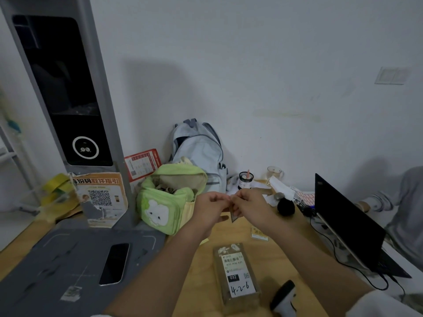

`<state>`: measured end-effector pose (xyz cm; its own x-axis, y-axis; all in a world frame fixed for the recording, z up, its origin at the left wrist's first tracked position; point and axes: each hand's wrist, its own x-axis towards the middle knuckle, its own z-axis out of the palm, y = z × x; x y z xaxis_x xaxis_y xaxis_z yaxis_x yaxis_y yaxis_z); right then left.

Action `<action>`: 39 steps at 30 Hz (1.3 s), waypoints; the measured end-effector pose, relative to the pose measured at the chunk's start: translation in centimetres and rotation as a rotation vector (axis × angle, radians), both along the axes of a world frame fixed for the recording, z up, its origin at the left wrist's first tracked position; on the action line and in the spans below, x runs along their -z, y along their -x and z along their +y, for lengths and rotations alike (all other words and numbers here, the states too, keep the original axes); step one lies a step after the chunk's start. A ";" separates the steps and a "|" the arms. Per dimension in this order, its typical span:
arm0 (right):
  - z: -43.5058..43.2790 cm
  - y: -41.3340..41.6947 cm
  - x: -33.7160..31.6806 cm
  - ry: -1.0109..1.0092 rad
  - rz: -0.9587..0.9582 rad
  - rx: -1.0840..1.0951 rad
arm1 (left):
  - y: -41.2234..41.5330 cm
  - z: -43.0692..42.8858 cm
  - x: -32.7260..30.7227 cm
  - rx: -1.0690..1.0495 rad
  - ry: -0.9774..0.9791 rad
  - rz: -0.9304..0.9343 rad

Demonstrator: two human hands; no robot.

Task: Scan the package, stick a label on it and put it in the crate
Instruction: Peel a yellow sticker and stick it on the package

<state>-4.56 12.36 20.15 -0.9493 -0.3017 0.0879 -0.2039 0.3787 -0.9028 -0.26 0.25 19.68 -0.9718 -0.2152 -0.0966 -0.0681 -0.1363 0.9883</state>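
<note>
The package [235, 276] is a small brown box lying on the wooden table [281, 255] near me, with a white shipping label marked "032" and "4-2-6" on top. Above and beyond it, my left hand [211, 210] and my right hand [248, 203] meet at the fingertips and pinch a small label [234, 215] between them. Its dark edge hangs below the fingers. A handheld scanner [283, 298] lies right of the package at the table's near edge. No crate is in view.
A grey scanning kiosk [68, 94] with a phone [114, 263] on its base fills the left. Behind my hands stand a green bag [164, 202] and a pale blue backpack [199, 154]. An open laptop [350, 227], cables, cups and a label sheet [306, 197] crowd the right.
</note>
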 end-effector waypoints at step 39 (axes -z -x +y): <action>0.2 -0.1 1.1 -0.049 -0.018 -0.087 | 0.3 -3.4 2.8 -0.036 0.205 -0.119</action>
